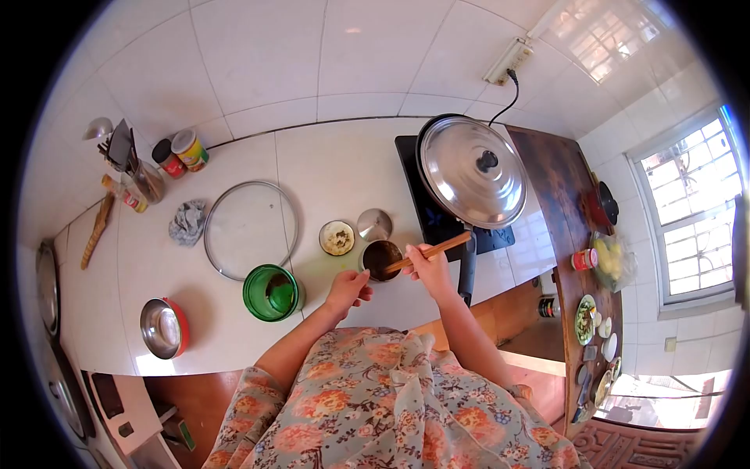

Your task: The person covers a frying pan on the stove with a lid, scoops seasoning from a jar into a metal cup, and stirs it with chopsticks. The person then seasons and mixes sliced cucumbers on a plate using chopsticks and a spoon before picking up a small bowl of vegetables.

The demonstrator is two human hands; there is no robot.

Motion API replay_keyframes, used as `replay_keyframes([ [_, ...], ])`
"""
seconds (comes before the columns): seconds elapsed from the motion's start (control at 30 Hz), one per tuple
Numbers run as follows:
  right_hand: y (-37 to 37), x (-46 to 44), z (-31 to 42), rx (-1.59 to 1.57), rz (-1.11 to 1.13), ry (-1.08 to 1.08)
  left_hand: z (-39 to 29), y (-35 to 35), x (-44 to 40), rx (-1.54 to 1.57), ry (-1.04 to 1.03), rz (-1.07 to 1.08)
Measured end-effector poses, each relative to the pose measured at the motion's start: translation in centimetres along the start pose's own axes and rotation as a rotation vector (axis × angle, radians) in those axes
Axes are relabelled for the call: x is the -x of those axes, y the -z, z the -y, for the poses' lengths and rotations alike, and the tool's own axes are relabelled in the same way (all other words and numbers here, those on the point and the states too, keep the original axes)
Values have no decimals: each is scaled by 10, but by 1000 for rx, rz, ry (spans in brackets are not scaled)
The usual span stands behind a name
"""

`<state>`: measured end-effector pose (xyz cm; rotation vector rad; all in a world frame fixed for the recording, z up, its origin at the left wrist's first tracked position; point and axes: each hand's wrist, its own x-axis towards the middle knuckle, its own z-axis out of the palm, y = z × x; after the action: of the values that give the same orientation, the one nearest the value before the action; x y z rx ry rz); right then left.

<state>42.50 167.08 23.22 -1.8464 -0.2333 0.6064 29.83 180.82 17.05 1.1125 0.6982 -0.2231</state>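
A small metal cup (375, 252) with dark brown contents stands near the counter's front edge. My right hand (427, 264) is closed round wooden chopsticks (445, 246), whose lower ends reach into the cup. At the cup's left rim is my left hand (349, 291), its fingers curled and its thumb touching or very near the rim; whether it grips the cup is unclear. Just behind the cup lies a round metal lid (375, 224), and beside that sits a small bowl with pale, chopped contents (337, 238).
A lidded pan (473, 172) sits on a black cooktop (428, 220), its handle pointing towards me. Leftward are a green container (270, 293), a glass lid (250, 230), a red-sided metal bowl (162, 328) and a crumpled cloth (187, 223). Plates of food stand at far right.
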Motion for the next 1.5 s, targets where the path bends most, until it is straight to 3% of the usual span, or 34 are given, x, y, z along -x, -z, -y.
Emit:
replay_keyframes([
  [0.13,4,-18,-12,-112,54,-94,6,10,8,15,52,39],
  [0.43,-1,-25,-25,-166,-111,-155,40,63,65,28,128,31],
  [0.73,-6,-24,-28,-282,-82,-175,73,118,129,8,48,-269],
  [0.83,-6,-25,-28,-294,-95,-156,87,133,132,-26,-62,-444],
  [0.9,-6,-24,-27,-270,-83,-176,78,132,135,-351,-385,-688],
  [1.03,-7,-19,-25,-244,-105,-199,52,128,129,-596,-547,-621],
  [1.23,-1,17,-24,-451,-66,-148,46,131,101,-419,-674,-440],
  [1.43,-44,34,32,-74,509,127,30,116,100,-331,-817,-419],
  [1.5,-67,34,46,36,596,126,17,108,103,-533,-868,-486],
])
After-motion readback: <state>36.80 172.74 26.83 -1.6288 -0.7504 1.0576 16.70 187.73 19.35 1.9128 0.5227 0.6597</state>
